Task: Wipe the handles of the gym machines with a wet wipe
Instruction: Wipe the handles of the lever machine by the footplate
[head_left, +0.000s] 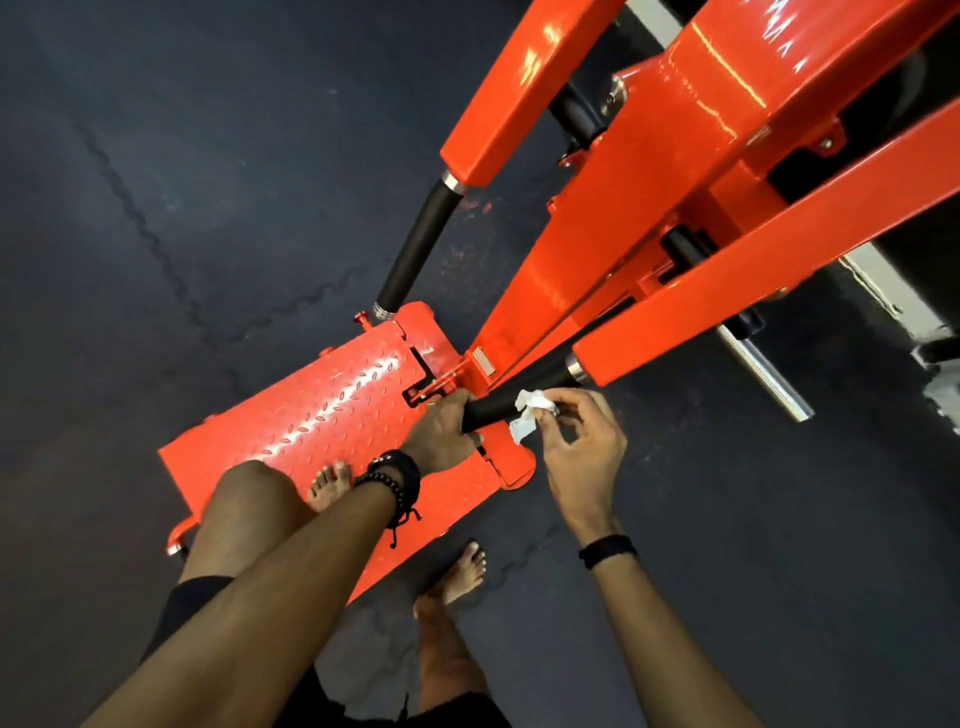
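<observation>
Black rubber handle (511, 397) near the middle is clamped at its end by the left hand (441, 434) to keep it steady, while the right hand (579, 441), at 3 o'clock, pinches the white wet wipe (530, 410) against it to rub.

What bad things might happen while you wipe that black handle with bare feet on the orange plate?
The wet wipe is only pinched in the right hand's fingertips, so it might slip and drop to the floor. The left hand grips the handle's end, so that part may stay unwiped. One bare foot stands on the shiny footplate; drips could make it slippery.
</observation>
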